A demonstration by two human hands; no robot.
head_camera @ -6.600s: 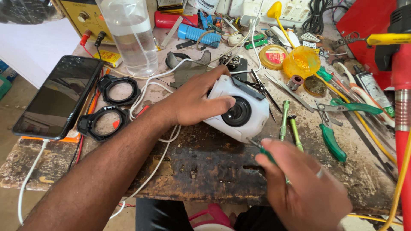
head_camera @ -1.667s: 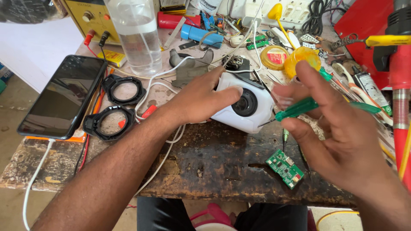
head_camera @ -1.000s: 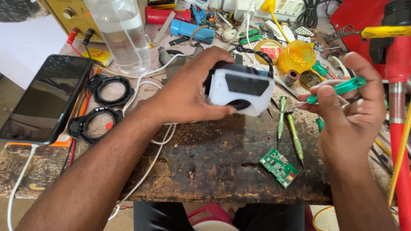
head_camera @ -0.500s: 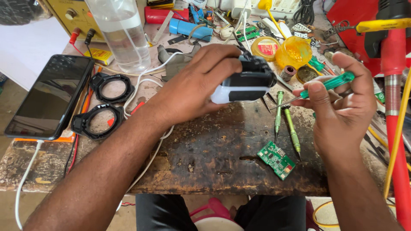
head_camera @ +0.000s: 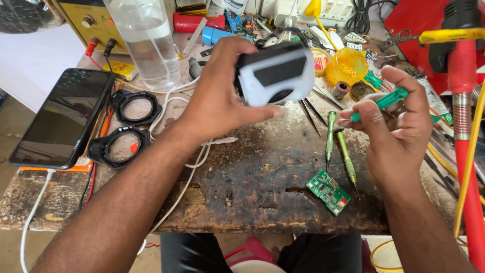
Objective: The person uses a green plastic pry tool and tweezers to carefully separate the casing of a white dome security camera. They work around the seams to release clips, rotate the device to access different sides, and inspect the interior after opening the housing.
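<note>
The white-and-black device (head_camera: 275, 73) is held clear of the workbench (head_camera: 252, 172), long axis roughly horizontal, black recessed face toward the camera. The left hand (head_camera: 222, 96) grasps its left end, fingers over the top, thumb underneath. The right hand (head_camera: 399, 126), raised beside it, pinches a green screwdriver (head_camera: 381, 102) angled up to the right.

I see a white-and-black device (head_camera: 275, 73), translucent green screwdriver (head_camera: 380, 102), two olive-green drivers (head_camera: 337, 144), green circuit board (head_camera: 329, 191), black phone (head_camera: 63, 117), two black rings (head_camera: 123, 126), yellow cup (head_camera: 346, 65), red tool (head_camera: 462, 111), and dark stained bench (head_camera: 252, 177).
</note>
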